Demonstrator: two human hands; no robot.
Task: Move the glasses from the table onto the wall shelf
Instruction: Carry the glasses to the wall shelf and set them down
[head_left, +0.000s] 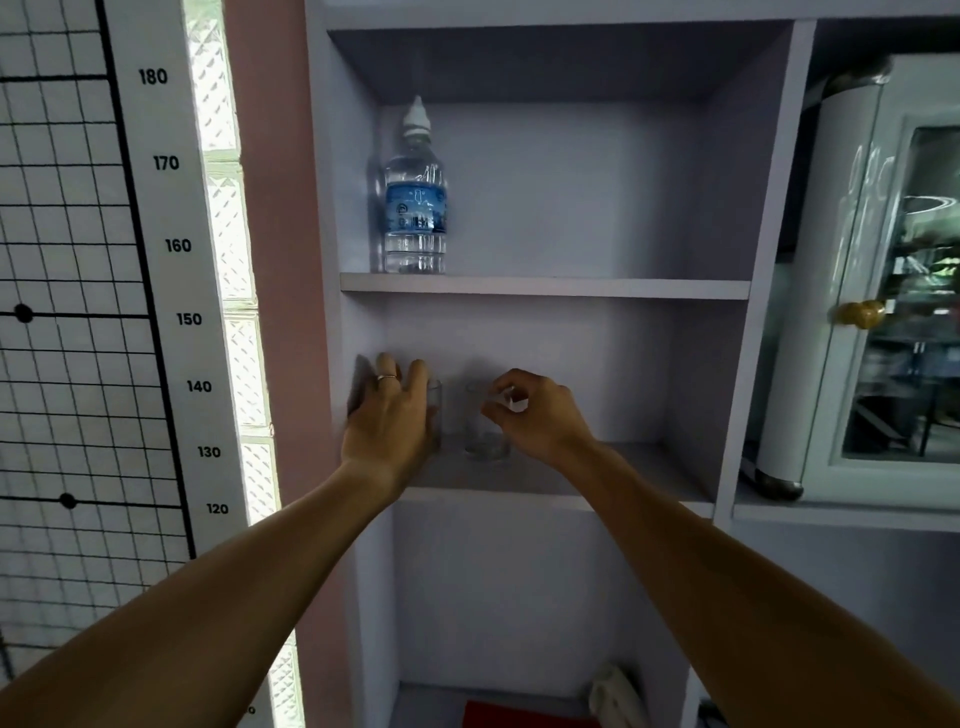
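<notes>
Two clear glasses stand side by side on the pale wall shelf (623, 467), in its middle compartment. The left glass (435, 410) is mostly hidden behind my left hand (389, 415), whose fingers wrap around it. My left hand wears a ring. The right glass (485, 441) rests with its base on the shelf board. My right hand (535, 415) pinches its rim from the right with thumb and fingertips. Both forearms reach up from below into the compartment.
A water bottle (415, 208) with a blue label stands on the upper shelf at the left. A glass-door cabinet (883, 312) with a gold knob is at the right. A height chart (176, 244) hangs on the left. A red item (519, 714) lies in the bottom compartment.
</notes>
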